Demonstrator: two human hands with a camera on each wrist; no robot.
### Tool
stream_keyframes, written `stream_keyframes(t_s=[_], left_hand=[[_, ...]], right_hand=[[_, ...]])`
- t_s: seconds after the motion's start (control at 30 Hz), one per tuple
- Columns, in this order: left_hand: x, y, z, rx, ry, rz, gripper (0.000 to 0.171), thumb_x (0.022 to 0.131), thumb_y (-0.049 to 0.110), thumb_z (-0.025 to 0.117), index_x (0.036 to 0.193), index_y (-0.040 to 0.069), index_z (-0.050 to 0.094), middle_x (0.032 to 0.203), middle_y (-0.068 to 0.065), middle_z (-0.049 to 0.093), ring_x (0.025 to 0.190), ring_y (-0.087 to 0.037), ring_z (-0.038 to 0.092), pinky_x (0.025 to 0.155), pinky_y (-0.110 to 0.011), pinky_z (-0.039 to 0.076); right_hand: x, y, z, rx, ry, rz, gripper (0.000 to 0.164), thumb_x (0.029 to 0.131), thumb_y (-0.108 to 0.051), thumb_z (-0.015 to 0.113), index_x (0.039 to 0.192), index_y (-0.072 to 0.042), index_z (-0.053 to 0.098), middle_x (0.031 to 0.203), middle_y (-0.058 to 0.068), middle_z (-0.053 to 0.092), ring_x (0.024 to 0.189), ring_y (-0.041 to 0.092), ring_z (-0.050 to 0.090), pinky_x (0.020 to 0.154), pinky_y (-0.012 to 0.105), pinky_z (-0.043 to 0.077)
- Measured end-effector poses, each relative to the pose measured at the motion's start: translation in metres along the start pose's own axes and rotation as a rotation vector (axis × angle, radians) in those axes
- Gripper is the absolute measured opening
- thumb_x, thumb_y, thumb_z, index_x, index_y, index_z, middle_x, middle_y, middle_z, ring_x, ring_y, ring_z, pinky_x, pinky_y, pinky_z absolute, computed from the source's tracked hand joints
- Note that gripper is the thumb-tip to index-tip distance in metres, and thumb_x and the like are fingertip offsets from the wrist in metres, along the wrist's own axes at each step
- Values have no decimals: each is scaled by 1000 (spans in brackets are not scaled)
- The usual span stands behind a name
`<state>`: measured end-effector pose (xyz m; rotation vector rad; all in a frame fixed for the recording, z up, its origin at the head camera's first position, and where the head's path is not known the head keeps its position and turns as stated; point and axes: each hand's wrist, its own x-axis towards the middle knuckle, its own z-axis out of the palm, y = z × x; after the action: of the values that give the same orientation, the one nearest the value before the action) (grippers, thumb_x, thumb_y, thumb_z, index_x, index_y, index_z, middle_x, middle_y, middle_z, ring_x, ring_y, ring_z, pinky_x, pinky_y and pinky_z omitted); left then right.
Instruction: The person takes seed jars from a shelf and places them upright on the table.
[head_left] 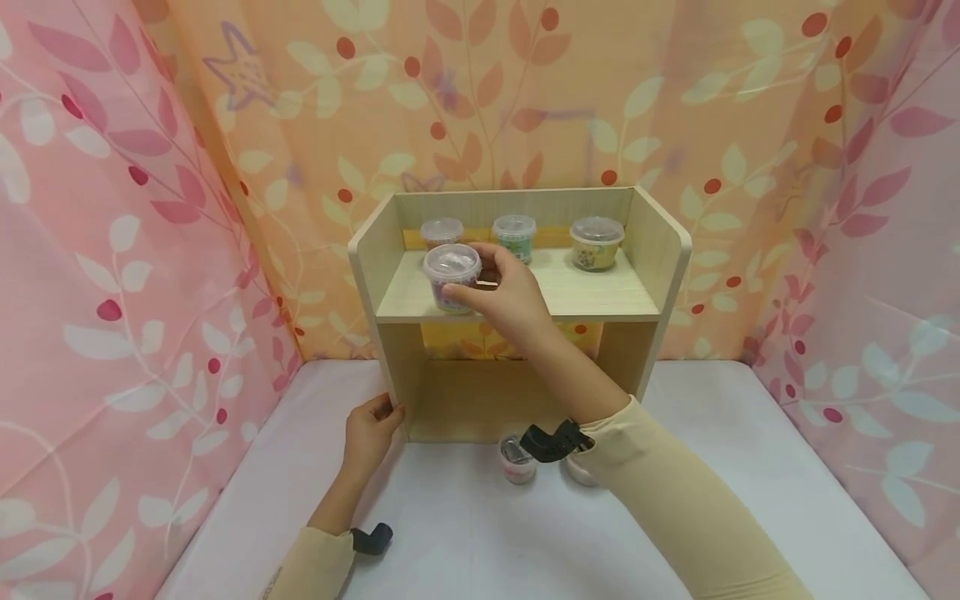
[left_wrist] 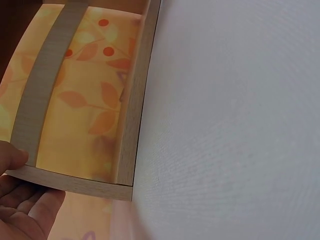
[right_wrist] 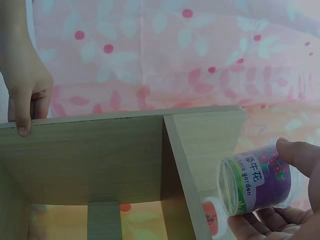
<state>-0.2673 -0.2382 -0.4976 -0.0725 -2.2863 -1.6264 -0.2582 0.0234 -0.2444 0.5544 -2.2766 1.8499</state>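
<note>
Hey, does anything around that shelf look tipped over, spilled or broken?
Nothing stands out: the three tubs standing on the shelf are upright and lidded, the purple tub in the right hand looks whole, and no spill shows.

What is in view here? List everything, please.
Table: 1, white, foreground
Shelf unit: 1, pale wood, on the table
Purple tub: 1, purple, held near shelf unit
Upper tubs: 3, orange-red, green, yellow, on upper shelf
Lower tubs: 2, pinkish, on table, one partly hidden
Back cloth: 1, floral orange, behind
Side cloths: 2, floral pink, either side
Wrist pieces: 2, black, both wrists
Sleeves: 2, beige, both arms
Left hand: 1, bare, gripping shelf unit's side
Right hand: 1, bare, holding purple tub
</note>
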Motion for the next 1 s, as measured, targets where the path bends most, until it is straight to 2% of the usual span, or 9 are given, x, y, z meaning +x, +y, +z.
stream_keyframes(t_s=[0.27, 0.5, 0.83, 1.0], left_hand=[[0, 0, 6, -37, -22, -24, 36, 94, 5, 71, 126, -12, 66, 121, -28, 70, 112, -36, 70, 86, -25, 60], [0, 1, 9, -24, -6, 3, 34, 94, 4, 70, 124, -12, 67, 118, -27, 71, 110, -36, 71, 85, -27, 61], [-1, 2, 1, -14, 4, -21, 34, 94, 5, 71, 124, -11, 68, 119, -27, 71, 111, -34, 71, 86, -27, 60], [-1, 4, -1, -11, 2, -22, 35, 94, 7, 71, 125, -11, 67, 119, -27, 71, 111, -33, 70, 87, -27, 60]], right_hand=[[-31, -2, -14, 89, -16, 3, 71, 84, -18, 87, 145, -12, 51, 129, 5, 62, 116, 21, 65, 98, 34, 58], [-56, 6, -21, 96, -49, 15, 74, 84, -19, 87, 147, -12, 49, 132, 4, 61, 120, 20, 64, 101, 28, 56], [-96, 40, -23, 90, -78, 21, 75, 83, -14, 87, 147, -11, 49, 136, 7, 60, 124, 23, 61, 102, 25, 54], [-117, 61, -22, 98, -89, 69, 78, 82, -15, 88, 148, -12, 48, 137, 8, 61, 125, 24, 60, 103, 25, 53]])
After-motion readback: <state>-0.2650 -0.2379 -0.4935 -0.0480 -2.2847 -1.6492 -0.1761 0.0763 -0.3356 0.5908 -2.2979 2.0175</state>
